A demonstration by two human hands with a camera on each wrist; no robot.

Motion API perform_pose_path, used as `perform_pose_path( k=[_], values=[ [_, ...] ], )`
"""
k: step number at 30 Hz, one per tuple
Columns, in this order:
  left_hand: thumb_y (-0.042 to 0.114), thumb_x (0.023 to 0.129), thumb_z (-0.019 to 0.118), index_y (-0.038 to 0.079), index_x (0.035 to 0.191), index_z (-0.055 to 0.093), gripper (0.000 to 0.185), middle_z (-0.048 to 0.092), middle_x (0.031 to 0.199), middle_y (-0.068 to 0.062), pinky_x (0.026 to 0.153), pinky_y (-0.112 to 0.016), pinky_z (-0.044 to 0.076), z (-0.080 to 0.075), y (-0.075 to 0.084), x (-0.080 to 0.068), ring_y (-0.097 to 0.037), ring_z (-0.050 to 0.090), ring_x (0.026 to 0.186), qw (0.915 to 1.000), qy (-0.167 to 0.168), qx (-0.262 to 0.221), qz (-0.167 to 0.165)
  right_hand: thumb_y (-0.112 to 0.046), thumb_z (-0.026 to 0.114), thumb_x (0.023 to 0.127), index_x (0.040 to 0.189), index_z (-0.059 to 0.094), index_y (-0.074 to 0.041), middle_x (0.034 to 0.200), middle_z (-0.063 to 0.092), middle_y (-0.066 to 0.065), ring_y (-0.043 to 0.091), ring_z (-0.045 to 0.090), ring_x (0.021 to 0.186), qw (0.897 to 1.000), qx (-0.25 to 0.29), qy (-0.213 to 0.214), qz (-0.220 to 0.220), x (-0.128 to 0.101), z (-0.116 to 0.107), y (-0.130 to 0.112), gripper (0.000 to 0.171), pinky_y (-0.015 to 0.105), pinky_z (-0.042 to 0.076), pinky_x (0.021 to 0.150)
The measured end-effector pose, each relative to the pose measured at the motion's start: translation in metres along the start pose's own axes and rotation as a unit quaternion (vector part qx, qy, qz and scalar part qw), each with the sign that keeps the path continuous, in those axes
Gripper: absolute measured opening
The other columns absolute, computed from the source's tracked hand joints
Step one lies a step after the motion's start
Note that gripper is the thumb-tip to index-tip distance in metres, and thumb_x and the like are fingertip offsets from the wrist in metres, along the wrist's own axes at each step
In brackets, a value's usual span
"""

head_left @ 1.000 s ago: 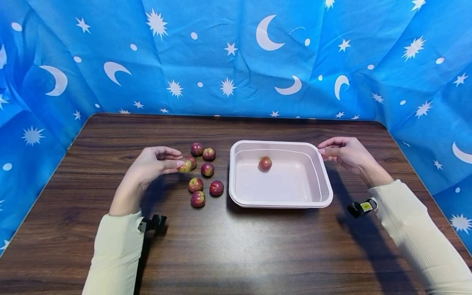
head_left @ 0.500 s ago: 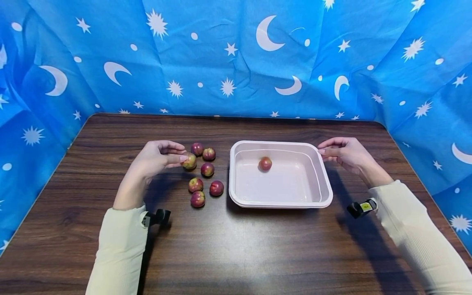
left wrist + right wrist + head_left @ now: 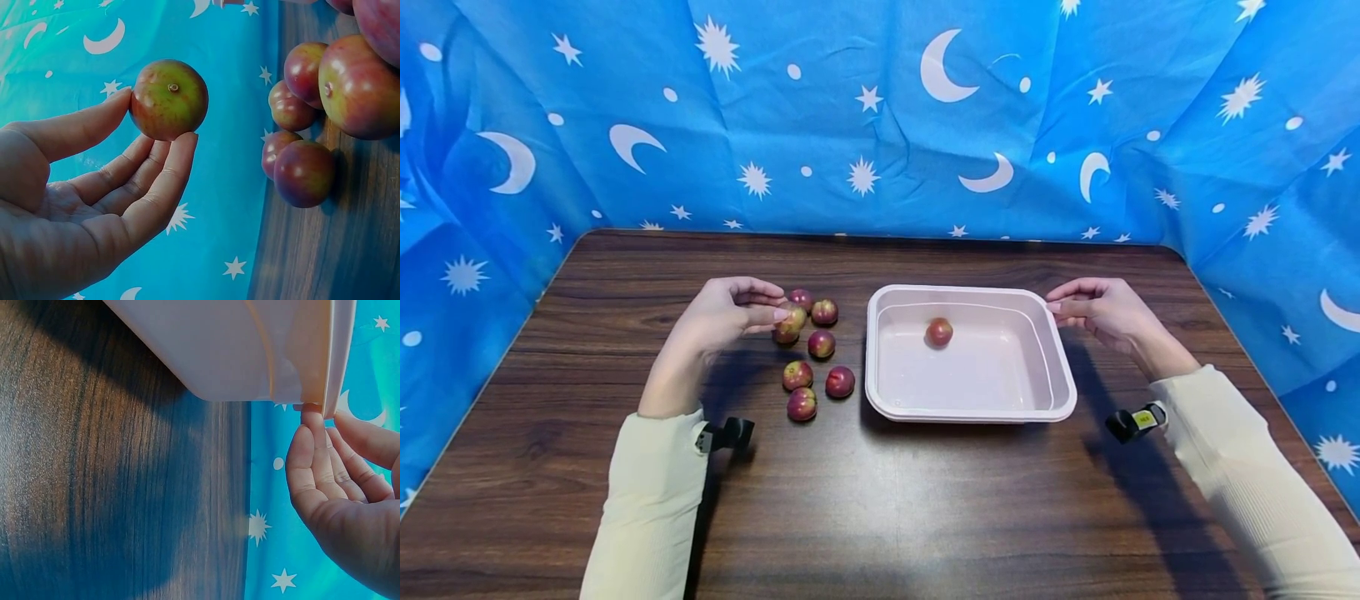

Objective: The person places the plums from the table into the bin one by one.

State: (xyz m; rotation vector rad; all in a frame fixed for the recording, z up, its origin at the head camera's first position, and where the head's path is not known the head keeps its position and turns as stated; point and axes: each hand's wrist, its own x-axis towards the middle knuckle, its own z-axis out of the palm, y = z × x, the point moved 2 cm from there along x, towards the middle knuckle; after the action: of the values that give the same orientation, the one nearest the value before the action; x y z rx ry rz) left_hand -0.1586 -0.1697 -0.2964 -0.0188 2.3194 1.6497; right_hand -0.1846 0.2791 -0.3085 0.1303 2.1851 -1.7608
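Between thumb and fingertips my left hand (image 3: 715,321) pinches a green-and-red plum (image 3: 169,103), raised over the loose plums at the left of the table. Directly behind it in the head view, another plum (image 3: 785,336) is partly covered. My right hand (image 3: 1105,315) grips the rim of a white plastic tub (image 3: 970,415) at its back right corner; in the right wrist view the thumb lies on one side of the rim (image 3: 334,369) and fingers on the other. A single reddish plum (image 3: 938,332) lies inside the tub, toward its back wall.
Several plums lie loosely grouped left of the tub, among them a dark red plum (image 3: 840,382) nearest its wall and a front plum (image 3: 802,404). The brown wooden table (image 3: 880,517) ends at a blue cloth (image 3: 820,125) with moons and stars.
My left hand has moved up and to the right with the pinched plum, lifting it above the others. The right hand and the tub stay where they were.
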Motion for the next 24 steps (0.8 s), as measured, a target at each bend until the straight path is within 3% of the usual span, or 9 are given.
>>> perform_pose_path(
  k=[19,24],
  values=[
    [0.011,0.088,0.061,-0.005,0.117,0.051,0.035,0.057,0.111,-0.018,0.077,-0.03,0.051,0.005,0.02,0.005,-0.018,0.058,0.089,0.9992,-0.003,0.033,0.022,-0.002,0.062,0.085,0.095,0.067,-0.003,0.082,0.067,0.003,0.016,0.064,0.072,0.999,0.027,-0.014,-0.015,0.0,0.001,-0.001,0.011,0.025,0.052,0.068],
    [0.013,0.087,0.062,-0.004,0.118,0.051,0.036,0.057,0.111,-0.017,0.074,-0.027,0.051,0.006,0.025,0.005,-0.019,0.058,0.091,0.9991,0.002,0.036,0.023,-0.001,0.062,0.085,0.097,0.065,0.0,0.082,0.067,0.004,0.016,0.065,0.072,0.999,0.035,-0.018,-0.016,0.0,0.002,0.0,0.013,0.026,0.052,0.068]
  ],
)
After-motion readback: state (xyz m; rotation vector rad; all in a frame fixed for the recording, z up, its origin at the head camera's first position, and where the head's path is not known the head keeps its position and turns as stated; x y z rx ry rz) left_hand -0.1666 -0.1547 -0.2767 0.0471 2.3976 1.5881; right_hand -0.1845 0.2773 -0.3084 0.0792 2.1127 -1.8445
